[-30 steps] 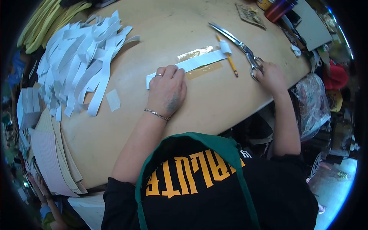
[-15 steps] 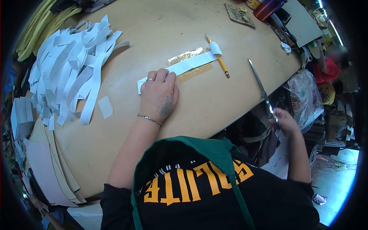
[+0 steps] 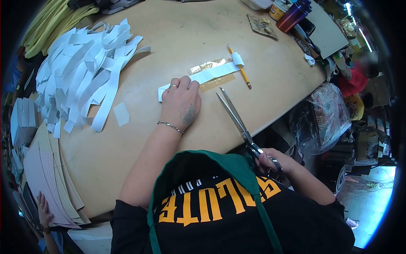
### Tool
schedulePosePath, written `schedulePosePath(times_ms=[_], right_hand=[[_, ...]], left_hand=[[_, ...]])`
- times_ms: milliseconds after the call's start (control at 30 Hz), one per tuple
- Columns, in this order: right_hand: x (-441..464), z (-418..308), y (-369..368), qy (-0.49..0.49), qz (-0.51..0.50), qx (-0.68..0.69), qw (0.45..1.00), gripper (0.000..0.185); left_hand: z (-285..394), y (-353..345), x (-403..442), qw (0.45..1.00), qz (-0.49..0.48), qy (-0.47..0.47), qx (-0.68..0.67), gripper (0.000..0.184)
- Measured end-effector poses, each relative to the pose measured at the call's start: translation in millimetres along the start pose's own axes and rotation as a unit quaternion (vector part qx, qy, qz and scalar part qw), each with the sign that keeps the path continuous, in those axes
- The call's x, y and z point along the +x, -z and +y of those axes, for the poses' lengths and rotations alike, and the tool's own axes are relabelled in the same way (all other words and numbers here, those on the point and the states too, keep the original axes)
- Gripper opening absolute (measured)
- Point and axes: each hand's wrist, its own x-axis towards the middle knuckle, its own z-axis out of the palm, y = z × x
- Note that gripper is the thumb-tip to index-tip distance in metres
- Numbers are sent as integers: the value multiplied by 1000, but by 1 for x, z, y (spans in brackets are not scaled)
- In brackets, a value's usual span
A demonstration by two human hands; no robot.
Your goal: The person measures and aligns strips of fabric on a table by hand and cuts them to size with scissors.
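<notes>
Fingers curled, my left hand (image 3: 182,101) presses on a white strip (image 3: 213,74) lying on the table. The strip's left end shows past my fingertips. Clear brown tape (image 3: 218,83) lies under the strip's middle. At its far end the strip is wrapped around a yellow pencil (image 3: 242,73). My right hand (image 3: 270,161) grips a large pair of metal scissors (image 3: 243,129) by the handles, in front of my body at the table edge. The scissor blades are slightly apart and point toward the strip without touching it.
A heap of white strips (image 3: 80,76) covers the table's left side, with a small white piece (image 3: 121,114) nearby. Stacked sheets (image 3: 46,178) lie at the near left, beside another person's hand (image 3: 44,209). A bottle (image 3: 293,17) stands at the far right. Someone in red (image 3: 353,80) is beyond.
My right hand has brought the scissors leftward from beyond the table edge to in front of me, and the blades have parted. My left hand stays on the strip.
</notes>
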Motion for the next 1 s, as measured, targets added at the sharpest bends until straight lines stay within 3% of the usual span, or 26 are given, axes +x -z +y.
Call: schedulePosePath(times_ms=[167,467,867,1000], right_hand=[[10,-10,-3,3,-16,7,1000,56],[24,-34,-16,-30,51,21,998,68],[28,-33,-16,-5,34,-6,999,57],[36,-42,-18,-20,43,29,998,64]], left_hand=[[0,-2,0,1000,10,-3,-3,10],[-1,-1,0,1000,4,0,-4,10],[0,1,1,1000,-1,8,-8,11],[1,0,1,1000,7,3,-6,11]])
